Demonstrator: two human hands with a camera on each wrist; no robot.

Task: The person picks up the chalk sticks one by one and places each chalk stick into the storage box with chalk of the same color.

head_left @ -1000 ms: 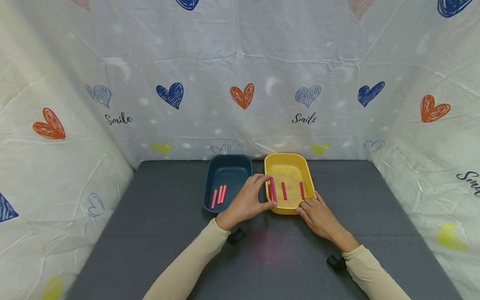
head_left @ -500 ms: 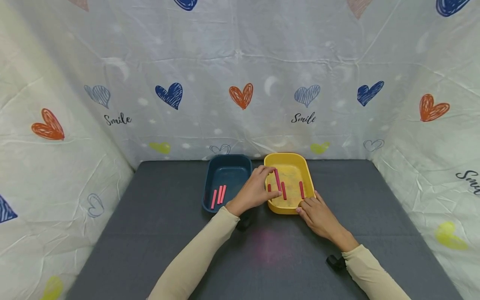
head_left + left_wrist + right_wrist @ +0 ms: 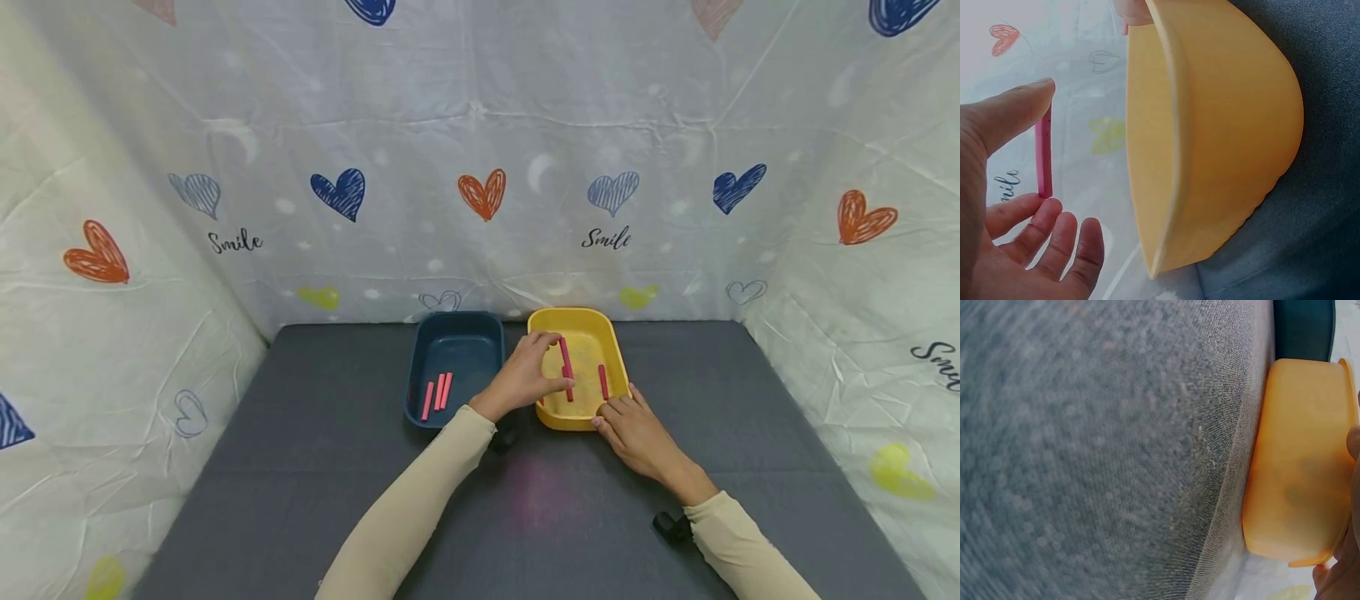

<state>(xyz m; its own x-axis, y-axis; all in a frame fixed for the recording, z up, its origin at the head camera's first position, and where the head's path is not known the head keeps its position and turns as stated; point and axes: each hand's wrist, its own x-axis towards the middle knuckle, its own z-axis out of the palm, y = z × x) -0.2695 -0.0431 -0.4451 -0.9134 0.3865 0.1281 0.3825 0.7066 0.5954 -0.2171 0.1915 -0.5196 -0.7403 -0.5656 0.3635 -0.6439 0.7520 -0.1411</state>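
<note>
My left hand is over the yellow tray, pinching a dark pink chalk stick by its ends, the thumb at one and a fingertip at the other. In the head view this chalk overlaps another dark pink stick lying in the tray. One more dark pink chalk stick lies by the tray's right side, and a further one at the left is mostly hidden by my left hand. My right hand grips the near right corner of the tray's rim.
Left of the yellow tray stands a dark blue tray with 3 lighter pink chalk sticks in it. Both trays sit at the back of the grey cloth-covered table, close to a printed curtain. A pink smudge marks the cloth.
My left hand has moved rightward over the yellow tray with the pinched chalk, away from the stick at the left side. My right hand has stayed on the rim.
</note>
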